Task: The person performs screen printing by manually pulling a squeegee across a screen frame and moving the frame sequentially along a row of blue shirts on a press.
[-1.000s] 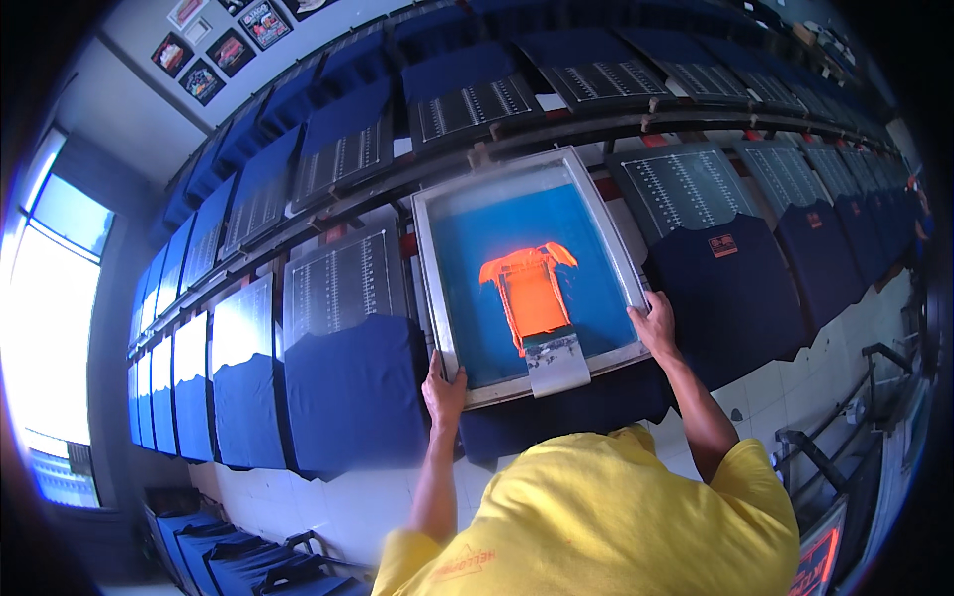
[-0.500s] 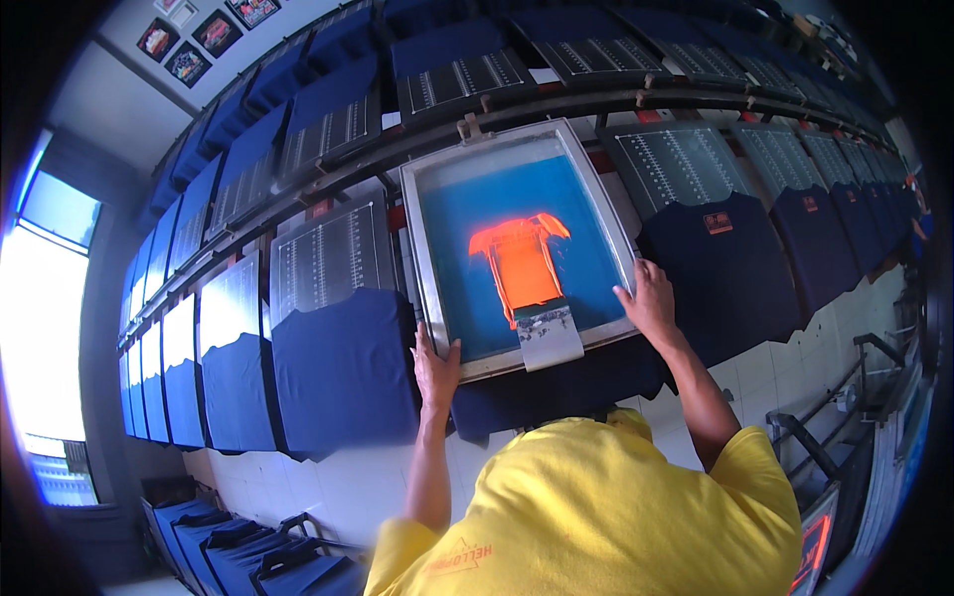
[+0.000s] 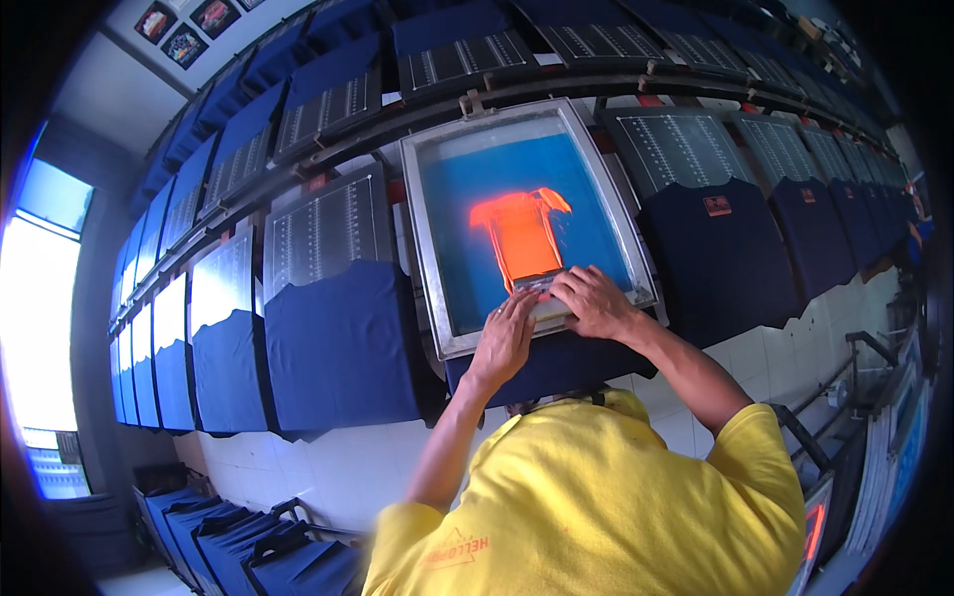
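Observation:
A printing screen in a pale metal frame [image 3: 423, 260] lies over a board in front of me. Its blue mesh [image 3: 477, 171] carries a thick patch of bright orange ink [image 3: 527, 238]. Just below the ink, at the near end of the screen, is a squeegee [image 3: 535, 282], mostly covered by my fingers. My left hand [image 3: 505, 340] grips its left side, and my right hand [image 3: 593, 303] grips its right side with the fingers bent over the top. Part of a navy shirt [image 3: 542, 368] shows under the frame's near edge.
Navy shirts lie on boards left [image 3: 343, 348] and right [image 3: 717, 263] of the screen, in a long row. A rail [image 3: 328, 156] with clamps runs behind the screen, with another row of boards beyond. More navy fabric [image 3: 248, 546] rests on a rack at lower left.
Both hands have left the frame's side edges and come inward onto the squeegee. The squeegee, which leaned over the near edge, is now tilted up under my fingers.

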Motion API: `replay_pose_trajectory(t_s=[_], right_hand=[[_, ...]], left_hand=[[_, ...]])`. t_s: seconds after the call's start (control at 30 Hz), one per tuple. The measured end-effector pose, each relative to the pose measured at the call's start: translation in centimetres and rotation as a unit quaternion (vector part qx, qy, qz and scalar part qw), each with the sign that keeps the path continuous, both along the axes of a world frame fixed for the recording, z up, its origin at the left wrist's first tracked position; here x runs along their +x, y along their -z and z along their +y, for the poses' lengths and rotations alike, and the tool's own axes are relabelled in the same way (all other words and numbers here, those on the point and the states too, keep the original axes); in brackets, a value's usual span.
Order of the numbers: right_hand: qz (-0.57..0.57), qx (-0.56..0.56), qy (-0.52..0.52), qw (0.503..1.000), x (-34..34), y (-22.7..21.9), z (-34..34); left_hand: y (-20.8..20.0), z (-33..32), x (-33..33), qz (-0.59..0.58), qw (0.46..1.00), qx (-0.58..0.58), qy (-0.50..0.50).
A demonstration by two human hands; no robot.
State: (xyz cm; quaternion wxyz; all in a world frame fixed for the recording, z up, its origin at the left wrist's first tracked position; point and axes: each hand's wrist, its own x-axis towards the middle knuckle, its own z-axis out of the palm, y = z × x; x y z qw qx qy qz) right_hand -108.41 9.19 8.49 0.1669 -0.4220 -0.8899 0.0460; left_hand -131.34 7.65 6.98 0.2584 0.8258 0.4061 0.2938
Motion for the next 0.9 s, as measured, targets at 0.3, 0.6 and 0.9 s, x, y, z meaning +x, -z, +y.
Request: replay_pose_trajectory(t_s=[0.3,0.6,0.9], right_hand=[[0.033,0.031,0.035,0.998,-1.4,0.0,-0.7],[0.016,0.078,0.050,0.996,-1.2,3.1,4.1],[0.010,0.037,0.072,0.997,-1.4,0.2,12.8]], left_hand=[[-0.8,-0.3,0.1,0.099,0.993,0.044,-0.048],[2.1,3.8,1.1,0.115,0.983,0.119,-0.086],[-0.5,14.0,0.0,0.140,0.981,0.120,-0.054]])
